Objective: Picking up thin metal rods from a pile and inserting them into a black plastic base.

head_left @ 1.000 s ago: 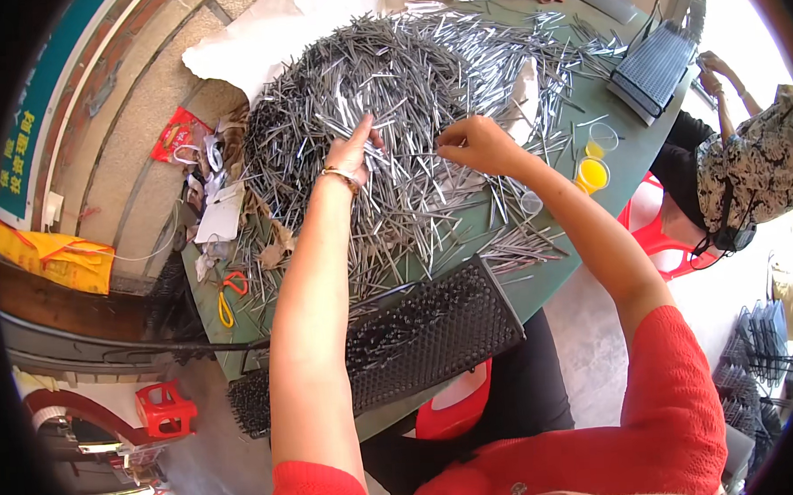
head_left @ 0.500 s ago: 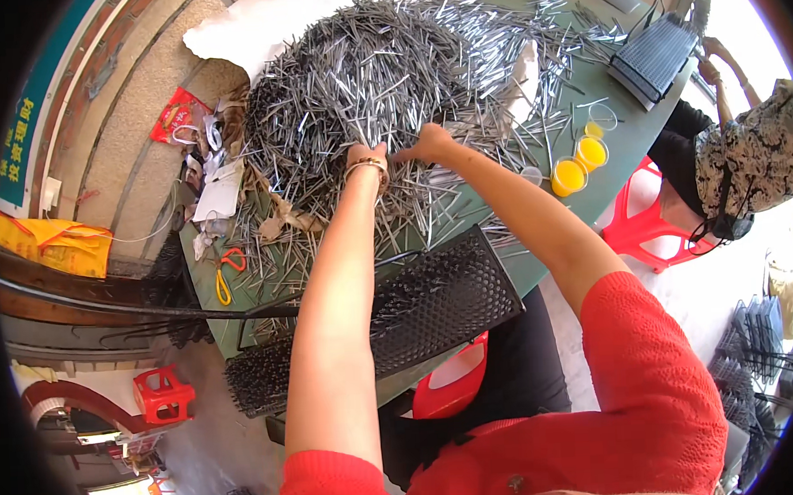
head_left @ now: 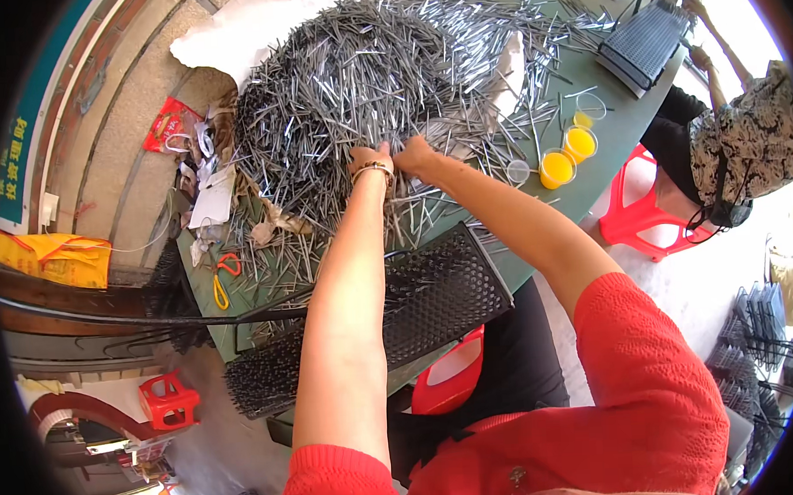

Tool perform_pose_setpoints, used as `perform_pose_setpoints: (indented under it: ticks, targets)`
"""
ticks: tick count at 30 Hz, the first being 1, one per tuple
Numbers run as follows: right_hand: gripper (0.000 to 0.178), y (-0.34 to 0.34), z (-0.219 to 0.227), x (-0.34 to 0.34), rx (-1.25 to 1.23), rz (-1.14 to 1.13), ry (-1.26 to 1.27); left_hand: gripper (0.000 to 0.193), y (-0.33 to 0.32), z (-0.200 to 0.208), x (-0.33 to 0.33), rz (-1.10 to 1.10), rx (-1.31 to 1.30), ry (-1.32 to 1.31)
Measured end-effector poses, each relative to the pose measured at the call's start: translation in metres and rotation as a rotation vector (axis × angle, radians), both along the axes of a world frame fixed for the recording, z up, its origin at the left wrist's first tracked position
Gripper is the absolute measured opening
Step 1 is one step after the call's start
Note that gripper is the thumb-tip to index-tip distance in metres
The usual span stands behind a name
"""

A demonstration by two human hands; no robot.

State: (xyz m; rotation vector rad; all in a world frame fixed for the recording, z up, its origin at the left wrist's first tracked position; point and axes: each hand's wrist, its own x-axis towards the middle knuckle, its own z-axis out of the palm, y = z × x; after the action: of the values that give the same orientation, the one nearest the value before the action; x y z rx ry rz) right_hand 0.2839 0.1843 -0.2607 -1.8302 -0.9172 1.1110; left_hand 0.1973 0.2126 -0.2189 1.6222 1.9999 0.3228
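Bright daylight, bowed and black at the rim.
Blazes white well right of the left hand (head_left: 366,159) and right hand (head_left: 417,156); glints off the metal strips (head_left: 389,80) beyond the grip; nearly bleaches the paper sheet (head_left: 237,33) farther left. Dims to the near left. Softens fine detail at the grip, and curves straight edges well away from it, fringed faintly violet at far lower right.

Yellow Chinese characters (head_left: 12,162), teal sign (head_left: 44,90)
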Motion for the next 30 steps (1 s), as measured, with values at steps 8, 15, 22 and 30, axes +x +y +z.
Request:
perform_pose_setpoints:
  ticks: [8,15,22,30]
  targets:
    - [0.036,-0.028,0.034,-0.020,0.213,0.142,-0.121,0.116,0.009,0.013,-0.045,-0.087,-0.231,-0.238]
    - [0.051,-0.019,0.053,-0.032,0.486,0.269,-0.427,0.082,0.001,0.042,-0.056,0.038,-0.499,-0.812]
    - [0.058,-0.021,0.077,-0.045,0.446,0.564,-0.549,0.084,0.026,0.012,-0.082,0.285,-0.544,-0.971]
    - [0.043,-0.028,0.087,-0.010,0.333,0.465,-0.353,0.039,0.069,-0.066,-0.110,0.017,-0.506,-0.558]
